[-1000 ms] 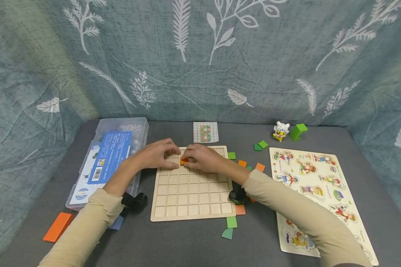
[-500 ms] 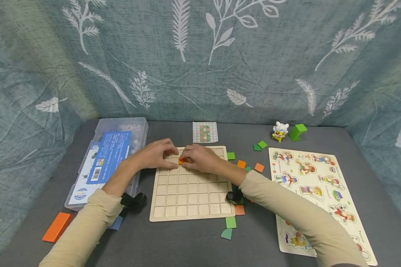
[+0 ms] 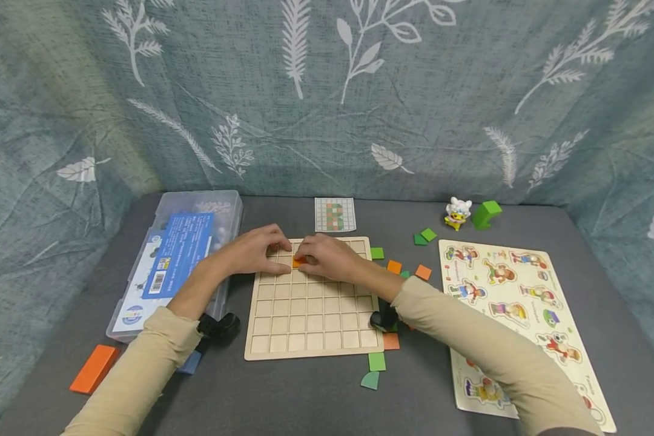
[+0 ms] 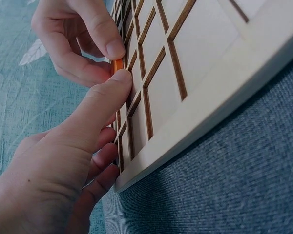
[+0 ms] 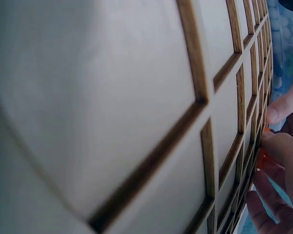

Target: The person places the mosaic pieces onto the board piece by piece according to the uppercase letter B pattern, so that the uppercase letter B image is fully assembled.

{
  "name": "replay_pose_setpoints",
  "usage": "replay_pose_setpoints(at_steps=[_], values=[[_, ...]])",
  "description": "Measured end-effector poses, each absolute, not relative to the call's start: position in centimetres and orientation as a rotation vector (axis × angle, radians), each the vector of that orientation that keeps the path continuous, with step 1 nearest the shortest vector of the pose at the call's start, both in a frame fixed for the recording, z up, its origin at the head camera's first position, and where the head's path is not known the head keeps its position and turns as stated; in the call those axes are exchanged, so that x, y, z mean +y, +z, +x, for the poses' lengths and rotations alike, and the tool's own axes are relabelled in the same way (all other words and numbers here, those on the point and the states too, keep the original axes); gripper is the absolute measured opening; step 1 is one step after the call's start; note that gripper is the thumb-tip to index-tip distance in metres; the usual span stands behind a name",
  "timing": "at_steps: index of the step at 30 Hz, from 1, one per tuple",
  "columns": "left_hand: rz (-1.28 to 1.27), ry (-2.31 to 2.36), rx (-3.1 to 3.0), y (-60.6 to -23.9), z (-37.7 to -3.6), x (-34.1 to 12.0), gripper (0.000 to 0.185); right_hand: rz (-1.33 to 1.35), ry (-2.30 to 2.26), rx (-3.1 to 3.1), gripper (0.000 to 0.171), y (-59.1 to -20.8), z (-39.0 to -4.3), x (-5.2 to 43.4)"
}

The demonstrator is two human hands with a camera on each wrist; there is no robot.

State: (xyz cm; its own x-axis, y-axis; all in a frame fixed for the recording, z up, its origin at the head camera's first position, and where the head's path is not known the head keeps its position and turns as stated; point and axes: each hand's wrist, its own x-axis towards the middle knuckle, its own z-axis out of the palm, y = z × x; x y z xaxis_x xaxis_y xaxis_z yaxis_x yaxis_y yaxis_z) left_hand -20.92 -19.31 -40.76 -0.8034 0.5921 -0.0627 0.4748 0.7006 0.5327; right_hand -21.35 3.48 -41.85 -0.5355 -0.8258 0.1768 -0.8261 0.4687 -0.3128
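A wooden grid board (image 3: 307, 326) lies flat in the middle of the table. Near its upper left, my right hand (image 3: 331, 258) pinches a small orange tile (image 3: 297, 263) over a grid cell. My left hand (image 3: 253, 251) rests at the board's upper-left part, thumb and fingers apart. In the left wrist view, the left thumb (image 4: 107, 92) touches or nearly touches the orange tile (image 4: 119, 64), and the other fingers sit by the board's edge. Seen from the right wrist, the tile is partly hidden behind fingers. Behind the board lies a small printed pattern card (image 3: 335, 215).
Loose green and orange tiles (image 3: 377, 361) line the board's right side, some hidden under the right arm. A plastic case (image 3: 142, 318) stands left, an orange block (image 3: 94, 369) near it. A picture puzzle board (image 3: 512, 278), a figurine (image 3: 458, 213) and a green block (image 3: 487, 215) are right.
Both hands stay nearly in place around the orange tile. The whole view shifts very slightly; nothing else visibly moves.
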Motion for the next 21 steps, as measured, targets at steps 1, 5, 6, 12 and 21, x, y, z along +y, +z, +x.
replay_pose_setpoints(at_steps=[1,5,6,12,21], values=[[0.851,0.748,2.679,-40.8,-21.0,-19.3,0.04,1.514,0.575,-2.691,0.021,-41.8,-21.4,3.5],[0.847,0.738,2.682,-40.8,-21.0,-19.3,0.04,1.514,0.567,-2.705,0.022,-41.8,-21.4,3.4],[0.844,0.735,2.684,-40.8,-21.0,-19.3,0.04,1.514,0.571,-2.717,0.022,-41.7,-21.4,3.4],[0.833,0.735,2.683,-40.8,-20.9,-19.3,0.04,1.514,0.589,-2.774,0.029,-40.5,-20.8,4.3],[0.828,0.757,2.681,-40.8,-20.8,-19.3,0.04,1.09,0.892,-2.792,0.033,-39.6,-20.6,15.6]])
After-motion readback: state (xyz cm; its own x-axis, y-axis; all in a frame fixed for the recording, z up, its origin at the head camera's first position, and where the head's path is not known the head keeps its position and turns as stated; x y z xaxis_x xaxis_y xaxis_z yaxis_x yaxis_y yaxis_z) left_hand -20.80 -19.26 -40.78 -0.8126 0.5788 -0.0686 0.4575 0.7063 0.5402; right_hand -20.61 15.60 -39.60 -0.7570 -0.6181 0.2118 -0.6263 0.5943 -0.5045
